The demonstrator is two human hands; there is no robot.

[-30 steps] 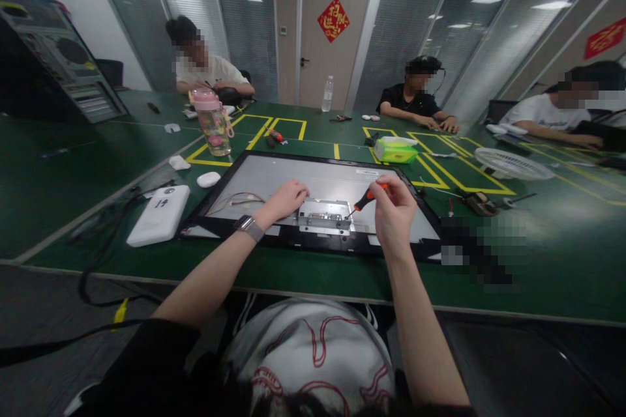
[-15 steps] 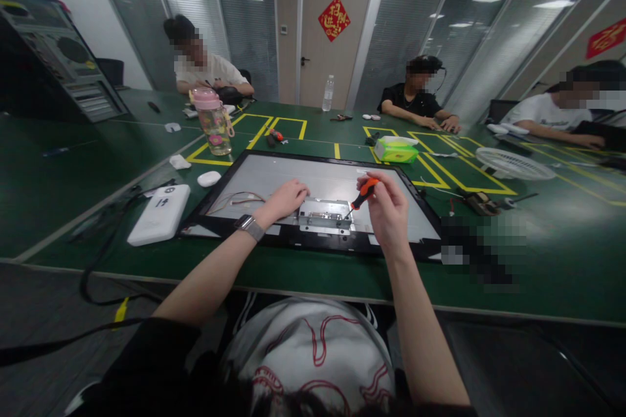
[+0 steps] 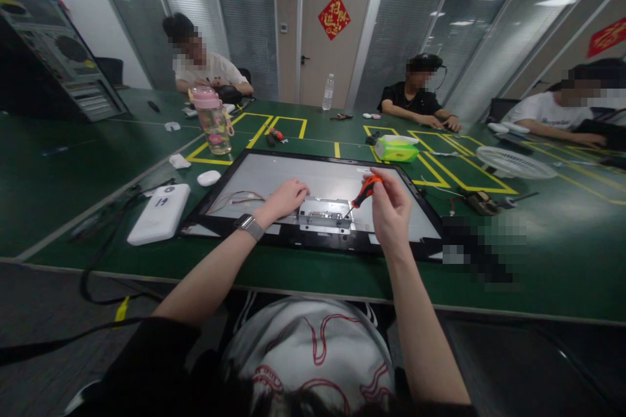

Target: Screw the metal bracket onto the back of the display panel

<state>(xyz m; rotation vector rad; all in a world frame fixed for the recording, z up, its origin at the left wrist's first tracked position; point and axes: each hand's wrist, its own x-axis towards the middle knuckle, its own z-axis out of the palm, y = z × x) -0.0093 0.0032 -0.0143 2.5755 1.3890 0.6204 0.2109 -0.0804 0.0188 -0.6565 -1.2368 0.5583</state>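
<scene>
A flat display panel (image 3: 274, 172) in a black frame lies face down on the green table (image 3: 73, 182). A small metal bracket (image 3: 325, 215) sits near its front edge. My left hand (image 3: 286, 199) rests on the panel just left of the bracket, fingers curled and pressing down. My right hand (image 3: 388, 208) grips a screwdriver (image 3: 360, 194) with an orange and black handle. Its tip points down at the bracket's right end. A watch is on my left wrist.
A white box (image 3: 159, 214) and black cables lie left of the panel, with a white mouse (image 3: 208, 178) and pink bottle (image 3: 212, 120) behind. A green tissue box (image 3: 395, 150) and white fan (image 3: 513, 163) are at right. Three other people sit across the table.
My right hand has turned the screwdriver handle and shifted slightly left and up. My left hand has stayed on the panel.
</scene>
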